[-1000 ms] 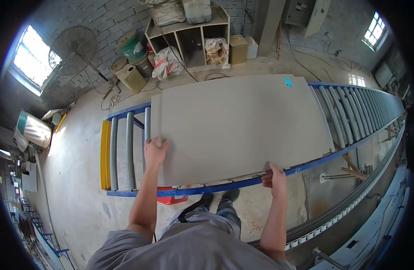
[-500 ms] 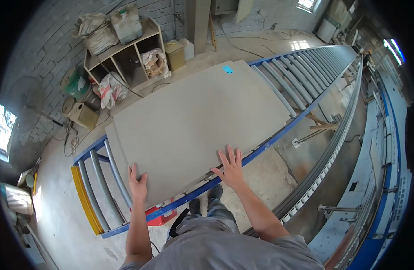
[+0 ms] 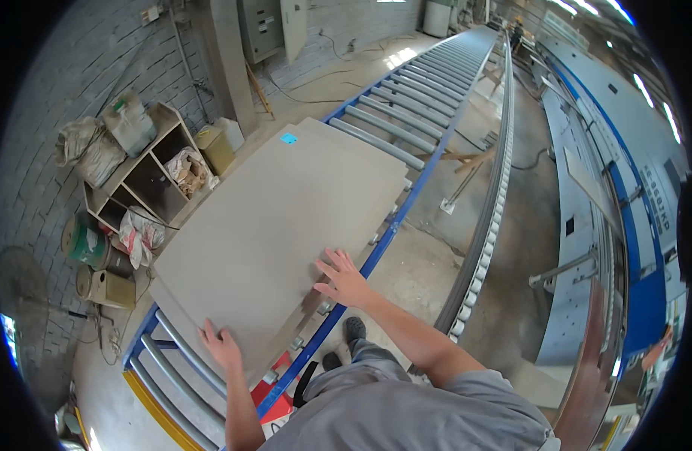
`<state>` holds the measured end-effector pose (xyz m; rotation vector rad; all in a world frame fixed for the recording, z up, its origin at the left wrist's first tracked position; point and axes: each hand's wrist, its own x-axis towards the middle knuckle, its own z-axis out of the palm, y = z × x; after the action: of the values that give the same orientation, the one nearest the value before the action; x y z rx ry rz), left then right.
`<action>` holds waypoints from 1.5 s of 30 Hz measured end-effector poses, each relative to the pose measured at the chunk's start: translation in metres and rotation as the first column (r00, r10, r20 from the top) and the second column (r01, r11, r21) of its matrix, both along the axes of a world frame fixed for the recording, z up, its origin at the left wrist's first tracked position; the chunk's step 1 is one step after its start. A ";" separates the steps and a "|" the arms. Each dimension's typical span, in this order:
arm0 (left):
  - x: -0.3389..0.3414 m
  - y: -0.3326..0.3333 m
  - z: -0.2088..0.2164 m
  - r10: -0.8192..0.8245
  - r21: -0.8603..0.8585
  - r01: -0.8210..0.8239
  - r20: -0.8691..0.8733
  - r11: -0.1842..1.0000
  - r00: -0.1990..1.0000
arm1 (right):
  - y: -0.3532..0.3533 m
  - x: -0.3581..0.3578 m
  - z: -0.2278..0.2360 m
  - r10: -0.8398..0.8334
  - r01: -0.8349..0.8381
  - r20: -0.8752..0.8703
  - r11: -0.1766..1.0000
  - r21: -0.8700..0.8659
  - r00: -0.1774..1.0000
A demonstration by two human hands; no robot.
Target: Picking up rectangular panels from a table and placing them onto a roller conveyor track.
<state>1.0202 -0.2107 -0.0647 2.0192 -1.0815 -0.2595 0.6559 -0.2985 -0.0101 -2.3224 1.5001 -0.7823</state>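
Broad grey-beige flat panels (image 3: pixel 263 218), seemingly stacked, lie on a blue-framed roller conveyor (image 3: pixel 397 214). A small blue sticker (image 3: pixel 288 138) is on the top panel near its far end. My left hand (image 3: pixel 222 346) touches the near left end of the top panel, fingers partly spread and thumb raised. Along the panel's near long side, my right hand (image 3: pixel 342 279) rests with its fingers spread on the top face. Neither hand grips anything I can see. Several roller ends show between the panels and the near blue rail.
An open shelf (image 3: pixel 147 167) with bags and a jug stands by the brick wall, buckets and tins (image 3: pixel 113 289) beside it. On the right run a narrow roller track (image 3: pixel 481 259) and a long pale-blue machine (image 3: pixel 579 248). A red object (image 3: pixel 269 402) lies under the conveyor.
My view has turned to the right. The panels now sit farther from the near rail, exposing roller ends. Both hands remain at the panel's near side, fingers still spread.
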 end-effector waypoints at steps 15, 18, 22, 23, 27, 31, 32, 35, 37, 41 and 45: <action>-0.102 -0.030 0.046 -0.673 0.396 0.544 0.473 0.739 0.569 | 0.190 -0.088 0.058 -0.700 0.705 -0.110 0.709 0.008 0.705; -0.109 -0.046 0.046 -0.740 0.423 0.607 0.408 0.673 0.536 | 0.193 -0.083 0.057 -0.699 0.710 -0.193 0.704 -0.019 0.689; -0.116 -0.060 0.047 -0.736 0.413 0.609 0.395 0.677 0.550 | 0.204 -0.093 0.049 -0.750 0.764 -0.208 0.645 -0.020 0.628; -0.117 -0.063 0.048 -0.726 0.427 0.587 0.420 0.688 0.545 | 0.204 -0.096 0.051 -0.746 0.761 -0.211 0.649 -0.017 0.632; -0.124 -0.072 0.057 -0.696 0.452 0.530 0.454 0.718 0.556 | 0.201 -0.114 0.051 -0.775 0.823 -0.314 0.567 0.037 0.548; -0.134 -0.075 0.062 -0.662 0.455 0.482 0.461 0.748 0.591 | 0.202 -0.137 0.034 -0.793 0.820 -0.210 0.558 0.124 0.571; -0.133 -0.075 0.062 -0.645 0.449 0.468 0.456 0.761 0.613 | 0.200 -0.138 0.033 -0.801 0.822 -0.184 0.556 0.122 0.569; -0.133 -0.075 0.063 -0.622 0.444 0.444 0.443 0.778 0.646 | 0.196 -0.137 0.035 -0.818 0.828 -0.137 0.540 0.150 0.559; -0.134 -0.076 0.064 -0.617 0.445 0.439 0.435 0.781 0.656 | 0.192 -0.134 0.040 -0.823 0.839 -0.166 0.527 0.136 0.544; -0.135 -0.078 0.068 -0.623 0.444 0.449 0.427 0.776 0.655 | 0.187 -0.134 0.043 -0.824 0.843 -0.177 0.521 0.136 0.538; -0.137 -0.079 0.070 -0.620 0.427 0.457 0.439 0.781 0.650 | 0.185 -0.136 0.044 -0.827 0.841 -0.156 0.523 0.138 0.540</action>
<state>0.8837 -0.2900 0.0054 2.0039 -2.1596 -0.1207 0.5199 -0.1139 0.0342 -1.3644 2.6386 -0.6710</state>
